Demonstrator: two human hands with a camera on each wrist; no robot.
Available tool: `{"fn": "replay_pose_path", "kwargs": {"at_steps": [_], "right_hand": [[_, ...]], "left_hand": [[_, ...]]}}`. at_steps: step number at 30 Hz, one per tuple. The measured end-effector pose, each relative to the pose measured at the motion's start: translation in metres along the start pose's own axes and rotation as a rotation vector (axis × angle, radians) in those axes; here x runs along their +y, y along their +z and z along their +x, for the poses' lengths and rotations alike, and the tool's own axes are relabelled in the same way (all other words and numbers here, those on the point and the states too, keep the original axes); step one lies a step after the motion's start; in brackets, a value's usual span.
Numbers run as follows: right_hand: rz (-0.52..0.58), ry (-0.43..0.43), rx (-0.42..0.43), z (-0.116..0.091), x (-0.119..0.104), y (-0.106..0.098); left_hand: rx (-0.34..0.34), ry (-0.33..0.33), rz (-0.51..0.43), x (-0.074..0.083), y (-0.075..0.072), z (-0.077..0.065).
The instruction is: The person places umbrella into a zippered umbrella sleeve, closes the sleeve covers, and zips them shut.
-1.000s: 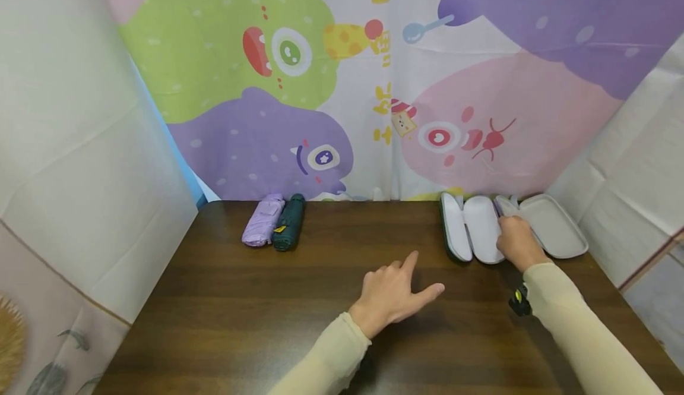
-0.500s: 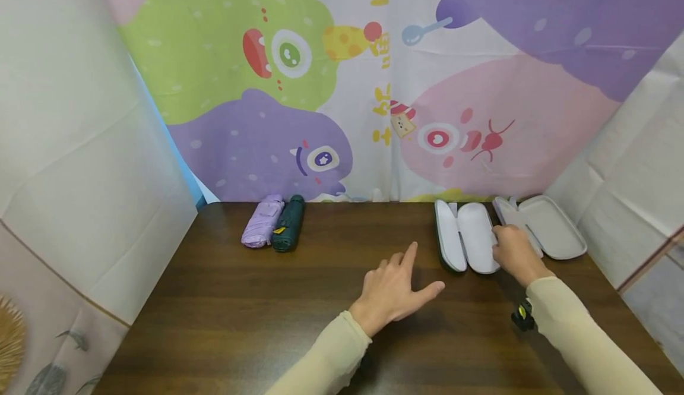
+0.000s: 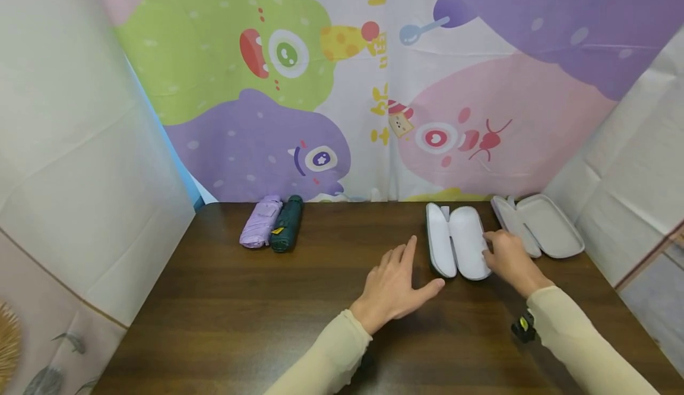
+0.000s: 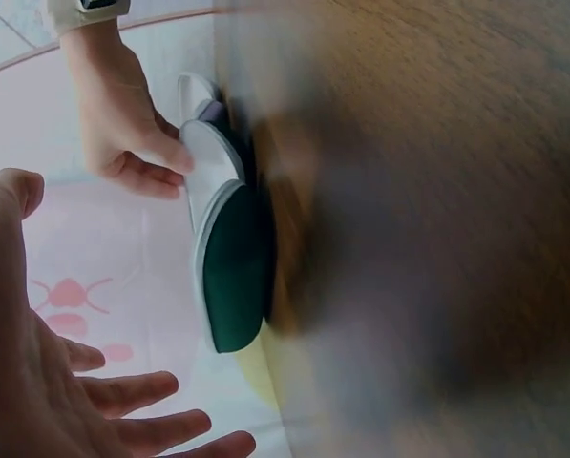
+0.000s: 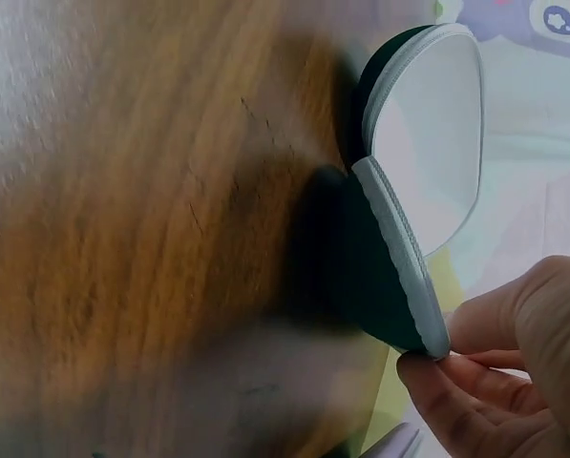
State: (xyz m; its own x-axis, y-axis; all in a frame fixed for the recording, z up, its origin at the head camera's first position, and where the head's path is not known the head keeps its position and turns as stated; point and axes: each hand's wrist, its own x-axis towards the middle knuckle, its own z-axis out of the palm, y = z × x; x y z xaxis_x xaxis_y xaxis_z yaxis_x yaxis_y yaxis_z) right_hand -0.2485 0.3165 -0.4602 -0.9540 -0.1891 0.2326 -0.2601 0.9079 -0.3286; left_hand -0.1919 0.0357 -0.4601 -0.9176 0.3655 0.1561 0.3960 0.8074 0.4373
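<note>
A dark green hard case (image 3: 469,243) with a white lining lies spread wide on the table, right of centre. My right hand (image 3: 510,258) pinches the rim of its right half between thumb and fingers, as the right wrist view shows, where that half (image 5: 390,262) is tilted up. In the head view my left hand (image 3: 390,285) hovers left of the case, fingers spread, touching nothing. The left wrist view shows the green outer shell (image 4: 237,272) beyond the fingers of this hand. A second, grey-lined case (image 3: 553,228) lies unfolded behind the right hand.
A folded lilac umbrella (image 3: 260,223) and a folded dark green umbrella (image 3: 287,226) lie side by side at the table's back left. Behind the brown wooden table (image 3: 240,312) hangs a cartoon-printed curtain (image 3: 369,86). Pale cloth walls stand on both sides.
My right hand has drawn the green case leftward and toward me, away from the grey-lined case. The left hand has stayed nearly in place.
</note>
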Motion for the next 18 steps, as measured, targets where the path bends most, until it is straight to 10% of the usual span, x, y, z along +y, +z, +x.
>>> {"fn": "replay_pose_path", "kwargs": {"at_steps": [18], "right_hand": [[0.098, -0.087, 0.098, -0.011, -0.013, 0.016]], "left_hand": [[-0.015, -0.097, -0.199, -0.009, 0.014, 0.011]]}}
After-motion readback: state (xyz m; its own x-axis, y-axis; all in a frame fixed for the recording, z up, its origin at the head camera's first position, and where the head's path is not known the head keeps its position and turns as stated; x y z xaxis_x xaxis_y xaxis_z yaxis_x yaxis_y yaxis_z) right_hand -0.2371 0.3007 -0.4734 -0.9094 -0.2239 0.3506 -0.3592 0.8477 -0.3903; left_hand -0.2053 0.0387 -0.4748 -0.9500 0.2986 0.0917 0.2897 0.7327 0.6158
